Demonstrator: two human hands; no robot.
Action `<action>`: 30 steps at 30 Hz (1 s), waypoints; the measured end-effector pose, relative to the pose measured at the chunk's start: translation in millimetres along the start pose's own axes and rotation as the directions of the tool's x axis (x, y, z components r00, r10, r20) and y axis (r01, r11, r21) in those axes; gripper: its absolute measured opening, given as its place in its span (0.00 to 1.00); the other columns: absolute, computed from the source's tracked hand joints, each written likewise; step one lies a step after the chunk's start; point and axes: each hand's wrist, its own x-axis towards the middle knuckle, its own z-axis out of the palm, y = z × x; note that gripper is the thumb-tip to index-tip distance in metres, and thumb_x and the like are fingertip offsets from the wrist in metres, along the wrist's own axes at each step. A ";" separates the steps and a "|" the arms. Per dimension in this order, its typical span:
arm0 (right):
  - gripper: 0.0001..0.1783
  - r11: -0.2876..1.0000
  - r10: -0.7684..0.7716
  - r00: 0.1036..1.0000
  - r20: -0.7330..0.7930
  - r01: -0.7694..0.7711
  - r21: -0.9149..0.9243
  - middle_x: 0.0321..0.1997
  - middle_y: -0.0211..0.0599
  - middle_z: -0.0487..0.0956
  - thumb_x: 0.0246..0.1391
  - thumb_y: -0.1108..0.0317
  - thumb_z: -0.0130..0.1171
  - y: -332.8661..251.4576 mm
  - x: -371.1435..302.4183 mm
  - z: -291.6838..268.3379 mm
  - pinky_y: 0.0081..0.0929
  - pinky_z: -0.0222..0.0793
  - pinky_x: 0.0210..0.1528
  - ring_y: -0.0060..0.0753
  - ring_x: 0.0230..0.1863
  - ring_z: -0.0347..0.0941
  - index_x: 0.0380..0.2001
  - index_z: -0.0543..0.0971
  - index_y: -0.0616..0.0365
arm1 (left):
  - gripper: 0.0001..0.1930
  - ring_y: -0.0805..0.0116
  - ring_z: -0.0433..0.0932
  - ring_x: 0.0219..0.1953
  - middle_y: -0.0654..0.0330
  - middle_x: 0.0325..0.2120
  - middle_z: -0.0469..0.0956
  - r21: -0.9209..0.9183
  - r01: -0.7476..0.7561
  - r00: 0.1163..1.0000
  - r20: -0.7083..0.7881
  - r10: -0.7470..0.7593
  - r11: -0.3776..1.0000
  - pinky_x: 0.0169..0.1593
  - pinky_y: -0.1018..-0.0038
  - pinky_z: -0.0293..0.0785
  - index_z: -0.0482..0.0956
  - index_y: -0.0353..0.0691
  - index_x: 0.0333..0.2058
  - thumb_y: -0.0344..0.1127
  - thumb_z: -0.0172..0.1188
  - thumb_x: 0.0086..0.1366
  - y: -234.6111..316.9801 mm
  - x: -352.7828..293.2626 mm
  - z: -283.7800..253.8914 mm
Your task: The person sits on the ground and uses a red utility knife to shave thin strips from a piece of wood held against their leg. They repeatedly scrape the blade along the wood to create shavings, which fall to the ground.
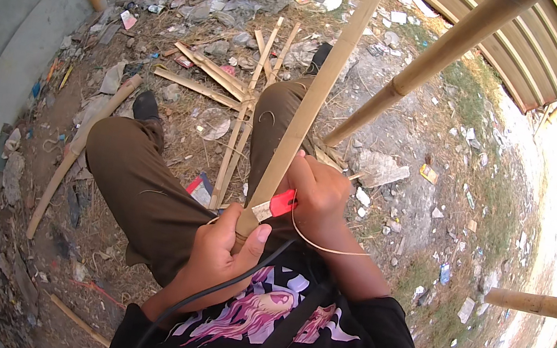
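While the left hand (225, 246) grips the pale bamboo strip (309, 105), the right hand (320, 192) clasps a red cutter (281, 203).

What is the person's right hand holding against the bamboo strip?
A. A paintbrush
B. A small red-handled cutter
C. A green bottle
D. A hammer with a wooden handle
B. The right hand presses a small red-handled cutter against the bamboo strip, while the left hand grips the strip's lower end and a thin shaving curls off below.
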 end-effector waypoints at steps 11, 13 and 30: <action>0.13 0.979 -0.178 0.978 -0.108 0.165 -0.120 0.17 0.35 0.65 0.50 0.82 0.63 2.9 32.5 10.0 0.34 0.59 0.17 0.35 0.14 0.67 0.21 0.70 0.59 | 0.12 0.88 0.63 0.22 0.68 0.16 0.66 -0.104 -0.014 0.990 -0.138 -0.001 0.994 0.23 0.78 0.58 0.70 0.31 0.39 0.35 0.56 0.77 -10.8 -8.0 2.2; 0.14 0.983 -0.150 0.983 -0.110 0.136 -0.124 0.17 0.35 0.66 0.50 0.81 0.63 0.3 35.0 10.7 0.34 0.60 0.17 0.36 0.14 0.68 0.20 0.69 0.58 | 0.12 0.87 0.63 0.22 0.68 0.16 0.66 -0.084 -0.027 0.986 -0.169 0.012 0.996 0.23 0.78 0.59 0.70 0.31 0.39 0.36 0.56 0.77 -11.2 -7.9 2.9; 0.08 0.872 0.389 0.913 -0.118 -0.407 -0.273 0.25 0.46 0.82 0.56 0.64 0.61 133.1 164.3 -6.3 0.47 0.77 0.36 0.53 0.31 0.82 0.28 0.83 0.55 | 0.13 0.83 0.66 0.18 0.63 0.14 0.68 0.051 -0.006 1.000 -0.026 0.008 0.999 0.22 0.74 0.63 0.70 0.33 0.36 0.36 0.58 0.77 -9.6 -8.9 10.5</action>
